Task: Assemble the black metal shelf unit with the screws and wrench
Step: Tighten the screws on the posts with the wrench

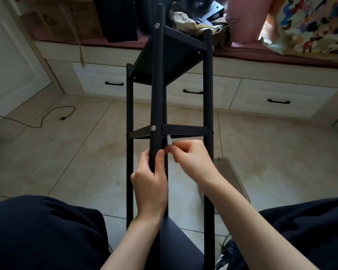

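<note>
Two shelves sit bolted on the black shelf unit [169,78], which lies tilted over the floor [66,152] toward the person's lap. Left hand [151,180] fingers wrap the near post; right hand [191,158] fingers pinch a small wrench [169,142] under the middle shelf. Frame judged stiff, light, smooth; grip posts.

Beyond your hands you see a beige tiled floor [261,162] and white wooden drawers with black handles [277,98]. Far to their left a thin black cable [37,121] trails beside a white panelled door [14,71]. Daylight falls above them, upper right.
</note>
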Motion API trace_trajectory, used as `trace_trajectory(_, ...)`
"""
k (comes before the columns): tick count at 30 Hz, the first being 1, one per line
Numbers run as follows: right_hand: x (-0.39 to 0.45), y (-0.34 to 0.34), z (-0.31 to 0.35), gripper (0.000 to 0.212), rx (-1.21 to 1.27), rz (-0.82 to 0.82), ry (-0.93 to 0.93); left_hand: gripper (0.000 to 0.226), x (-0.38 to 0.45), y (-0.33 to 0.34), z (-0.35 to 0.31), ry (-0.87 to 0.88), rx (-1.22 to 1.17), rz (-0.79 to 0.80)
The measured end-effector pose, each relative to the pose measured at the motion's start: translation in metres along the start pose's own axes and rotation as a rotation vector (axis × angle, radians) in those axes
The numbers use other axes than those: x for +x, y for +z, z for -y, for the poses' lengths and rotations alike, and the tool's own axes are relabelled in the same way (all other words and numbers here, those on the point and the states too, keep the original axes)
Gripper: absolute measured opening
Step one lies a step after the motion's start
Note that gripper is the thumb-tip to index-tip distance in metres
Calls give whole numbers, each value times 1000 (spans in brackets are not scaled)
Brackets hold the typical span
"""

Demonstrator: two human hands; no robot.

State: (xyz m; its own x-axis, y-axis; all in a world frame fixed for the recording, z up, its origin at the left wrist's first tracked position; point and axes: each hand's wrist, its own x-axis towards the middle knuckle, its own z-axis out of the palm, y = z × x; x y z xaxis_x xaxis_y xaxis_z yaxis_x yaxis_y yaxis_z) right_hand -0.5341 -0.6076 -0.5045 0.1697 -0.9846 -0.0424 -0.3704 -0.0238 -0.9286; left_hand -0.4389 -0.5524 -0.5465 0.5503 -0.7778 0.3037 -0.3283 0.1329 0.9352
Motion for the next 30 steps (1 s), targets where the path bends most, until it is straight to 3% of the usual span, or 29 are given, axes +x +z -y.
trace_trajectory(7,0,6,3,20,-99,-69,-120,36,2,-3,2,-13,12,-5)
trace_trajectory(20,5,35,-7,15,35,-194,-158,43,1,-4,1,-14,-8,5)
trace_trajectory(25,12,49,-15,22,19,-290,-223,42,1,-6,0,-19,-17,4)
trace_trajectory(30,16,55,-15,17,56,-283,-243,40,2,-8,0,-33,-20,7)
